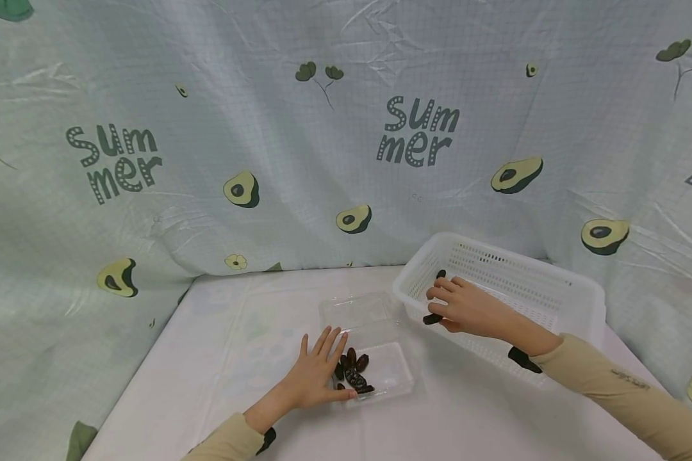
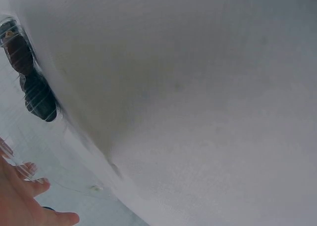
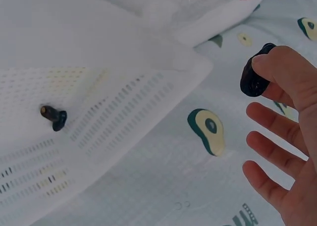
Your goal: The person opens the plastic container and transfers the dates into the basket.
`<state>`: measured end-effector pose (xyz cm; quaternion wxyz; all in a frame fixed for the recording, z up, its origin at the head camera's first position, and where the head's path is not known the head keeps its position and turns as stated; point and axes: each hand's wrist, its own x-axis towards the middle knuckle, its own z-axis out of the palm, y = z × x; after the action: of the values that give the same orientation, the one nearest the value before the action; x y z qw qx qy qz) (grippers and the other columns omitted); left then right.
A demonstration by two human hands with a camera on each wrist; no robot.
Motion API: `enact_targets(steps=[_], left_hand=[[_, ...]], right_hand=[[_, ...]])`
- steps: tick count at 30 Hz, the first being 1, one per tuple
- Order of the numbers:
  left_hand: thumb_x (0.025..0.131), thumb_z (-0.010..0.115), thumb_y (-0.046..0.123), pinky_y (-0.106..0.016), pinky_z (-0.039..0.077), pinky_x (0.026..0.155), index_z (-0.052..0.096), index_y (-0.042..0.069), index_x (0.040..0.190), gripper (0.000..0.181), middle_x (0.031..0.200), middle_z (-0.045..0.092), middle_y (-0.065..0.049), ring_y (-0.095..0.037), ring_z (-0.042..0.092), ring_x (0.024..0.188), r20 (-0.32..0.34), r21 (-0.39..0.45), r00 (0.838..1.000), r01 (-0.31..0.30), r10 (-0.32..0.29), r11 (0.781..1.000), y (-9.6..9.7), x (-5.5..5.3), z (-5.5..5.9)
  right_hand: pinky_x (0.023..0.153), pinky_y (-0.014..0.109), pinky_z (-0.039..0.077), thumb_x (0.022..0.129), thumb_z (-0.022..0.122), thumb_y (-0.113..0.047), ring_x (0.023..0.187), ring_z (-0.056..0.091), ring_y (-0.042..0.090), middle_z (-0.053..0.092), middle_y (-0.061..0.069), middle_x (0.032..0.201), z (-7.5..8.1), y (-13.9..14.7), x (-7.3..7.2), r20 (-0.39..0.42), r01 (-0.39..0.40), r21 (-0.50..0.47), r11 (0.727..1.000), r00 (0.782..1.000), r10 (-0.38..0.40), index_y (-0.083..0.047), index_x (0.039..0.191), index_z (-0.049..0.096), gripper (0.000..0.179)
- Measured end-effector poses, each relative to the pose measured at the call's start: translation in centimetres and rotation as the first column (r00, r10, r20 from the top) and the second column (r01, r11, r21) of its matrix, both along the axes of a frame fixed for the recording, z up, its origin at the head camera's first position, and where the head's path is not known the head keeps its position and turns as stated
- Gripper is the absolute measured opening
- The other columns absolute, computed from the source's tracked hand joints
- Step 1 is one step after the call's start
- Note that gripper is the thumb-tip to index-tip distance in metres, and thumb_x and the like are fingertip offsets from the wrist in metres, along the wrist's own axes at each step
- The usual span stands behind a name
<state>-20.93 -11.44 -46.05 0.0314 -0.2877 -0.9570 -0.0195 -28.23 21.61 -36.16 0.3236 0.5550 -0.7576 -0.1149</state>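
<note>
My right hand (image 1: 467, 308) is over the near left rim of the white basket (image 1: 576, 282). Between thumb and index finger it pinches a dark date (image 3: 253, 76), while the other fingers stay apart from it. Inside the basket, dark dates (image 3: 53, 118) lie on the bottom in the right wrist view. My left hand (image 1: 313, 379) rests with spread fingers at the left edge of a clear plastic box (image 1: 400, 368). Several dates (image 1: 352, 358) sit in the left part of that box, close to the thumb; the left wrist view shows dates (image 2: 34, 82) through its wall.
The box's clear lid (image 1: 357, 312) lies folded back behind it. A pale cloth (image 1: 219, 333) covers the table. Behind the table hangs a sheet (image 1: 300, 141) printed with avocados and lettering, and the basket stands near it at the right.
</note>
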Motion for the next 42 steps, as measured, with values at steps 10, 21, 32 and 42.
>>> enact_targets(steps=[10, 21, 32, 42], left_hand=[[0.075, 0.029, 0.078, -0.066, 0.020, 0.096, 0.010, 0.008, 0.145, 0.101, 0.149, 0.012, -0.015, -0.035, 0.014, 0.137, -0.022, -0.013, 1.000, 0.003, -0.004, 1.000, -0.1, -0.1, -0.4], [0.076, 0.029, 0.078, -0.066, 0.019, 0.097, 0.008, 0.008, 0.145, 0.100, 0.149, 0.012, -0.016, -0.034, 0.013, 0.137, -0.019, -0.011, 1.000, -0.016, 0.016, 1.000, 0.7, 1.7, -0.4], [0.075, 0.029, 0.078, -0.066, 0.020, 0.096, 0.007, 0.009, 0.145, 0.100, 0.149, 0.013, -0.016, -0.034, 0.014, 0.137, -0.035, -0.012, 0.999, -0.021, 0.020, 1.000, 1.1, 2.7, -0.7], [0.076, 0.029, 0.077, -0.066, 0.021, 0.096, 0.008, 0.009, 0.145, 0.099, 0.149, 0.013, -0.015, -0.034, 0.016, 0.137, -0.054, -0.012, 0.998, -0.022, 0.021, 1.000, 1.2, 2.7, -0.7]], right_hand=[[0.063, 0.031, 0.038, 0.060, 0.080, -0.023, 0.082, 0.048, 0.018, 0.054, 0.000, 0.090, 0.4, 2.2, -1.3, -0.010, 0.047, -0.055, 0.997, 0.999, -0.048, -0.015, 0.080, 0.051, 0.036], [0.061, 0.033, 0.037, 0.058, 0.080, -0.019, 0.082, 0.047, 0.021, 0.054, 0.004, 0.090, 0.9, 5.2, -1.9, -0.004, 0.091, -0.077, 0.993, 0.996, -0.091, -0.012, 0.083, 0.052, 0.038], [0.057, 0.035, 0.037, 0.057, 0.081, -0.017, 0.078, 0.045, 0.023, 0.052, 0.007, 0.087, 0.3, 7.9, -3.9, -0.029, 0.124, -0.126, 0.984, 0.991, -0.129, -0.009, 0.082, 0.052, 0.039], [0.054, 0.033, 0.031, 0.057, 0.080, -0.011, 0.074, 0.044, 0.025, 0.052, 0.007, 0.084, -0.7, 9.6, -6.4, -0.001, 0.204, -0.180, 0.962, 0.978, -0.207, -0.009, 0.079, 0.050, 0.037]])
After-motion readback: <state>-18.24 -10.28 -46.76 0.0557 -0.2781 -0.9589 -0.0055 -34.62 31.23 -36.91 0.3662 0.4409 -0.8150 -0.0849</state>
